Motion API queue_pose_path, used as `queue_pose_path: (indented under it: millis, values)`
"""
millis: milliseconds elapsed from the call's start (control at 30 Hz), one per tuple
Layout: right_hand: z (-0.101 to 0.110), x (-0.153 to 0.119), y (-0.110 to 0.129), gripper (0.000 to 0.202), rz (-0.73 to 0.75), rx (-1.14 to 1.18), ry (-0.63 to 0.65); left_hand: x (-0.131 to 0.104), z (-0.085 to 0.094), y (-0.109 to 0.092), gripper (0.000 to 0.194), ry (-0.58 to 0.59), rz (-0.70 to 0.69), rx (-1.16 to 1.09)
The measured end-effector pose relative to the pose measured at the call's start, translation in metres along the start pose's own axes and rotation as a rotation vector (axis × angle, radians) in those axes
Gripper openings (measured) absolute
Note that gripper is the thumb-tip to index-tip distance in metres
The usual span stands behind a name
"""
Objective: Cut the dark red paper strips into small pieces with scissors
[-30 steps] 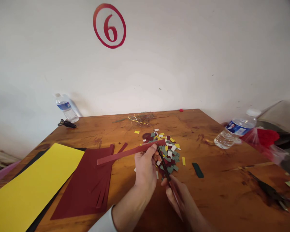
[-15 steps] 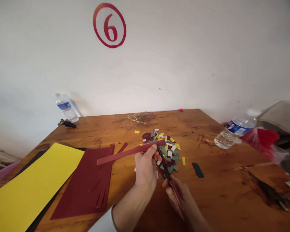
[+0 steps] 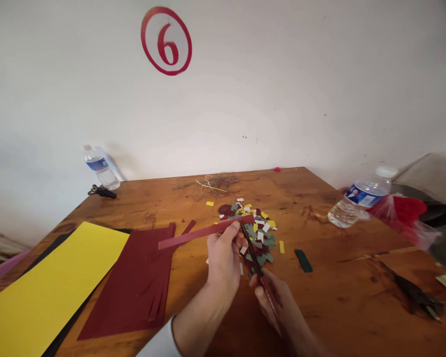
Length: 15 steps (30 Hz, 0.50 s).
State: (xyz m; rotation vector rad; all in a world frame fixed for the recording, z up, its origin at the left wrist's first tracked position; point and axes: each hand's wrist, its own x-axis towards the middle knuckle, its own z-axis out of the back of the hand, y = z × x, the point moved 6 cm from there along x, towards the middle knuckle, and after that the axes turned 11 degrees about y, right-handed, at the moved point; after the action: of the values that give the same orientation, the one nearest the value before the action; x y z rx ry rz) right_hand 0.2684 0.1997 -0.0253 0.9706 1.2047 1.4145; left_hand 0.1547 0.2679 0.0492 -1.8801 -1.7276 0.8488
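Note:
My left hand [image 3: 224, 260] pinches a long dark-red paper strip [image 3: 196, 233] near its right end, the rest reaching out to the left. My right hand [image 3: 277, 300] is closed around a pair of scissors [image 3: 255, 260], whose blades meet the strip just right of my left fingertips. Beneath and behind lies a heap of small cut paper pieces [image 3: 264, 241] in green, white, yellow and dark red. Left of my hands rests a dark-red paper sheet [image 3: 124, 282] with several narrow strips on it.
A yellow sheet [image 3: 55, 287] overlaps black paper at the left. Water bottles stand at the back left [image 3: 102, 168] and right [image 3: 360, 196]. Thin wires [image 3: 215, 183] lie by the wall. A dark-green piece [image 3: 303, 261] and a blurred dark tool [image 3: 412, 290] lie at the right.
The strip's left end has moved rightward, so less of it sticks out to the left of my left hand. Both hands keep nearly the same place.

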Motion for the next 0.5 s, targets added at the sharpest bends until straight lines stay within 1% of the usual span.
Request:
queue_pose_path:
  millis: [100, 200, 300, 400, 500]
  values:
    - [0.000, 0.002, 0.002, 0.046, 0.026, -0.015, -0.020, 0.001, 0.002, 0.001, 0.028, -0.008, -0.011, 0.012]
    - [-0.002, 0.003, -0.003, 0.049, 0.033, 0.006, -0.008, 0.001, 0.004, 0.002, 0.028, -0.016, -0.017, 0.016]
    - [-0.002, 0.003, -0.011, 0.051, 0.040, -0.001, -0.023, 0.001, 0.004, 0.003, 0.028, -0.021, -0.005, 0.008]
    - [0.000, 0.002, -0.014, 0.046, 0.040, -0.022, -0.023, 0.000, 0.003, 0.003, 0.030, -0.029, 0.006, -0.014]
    - [0.001, 0.002, -0.012, 0.038, 0.047, -0.042, -0.035, -0.001, 0.003, 0.002, 0.030, -0.044, 0.006, -0.035]
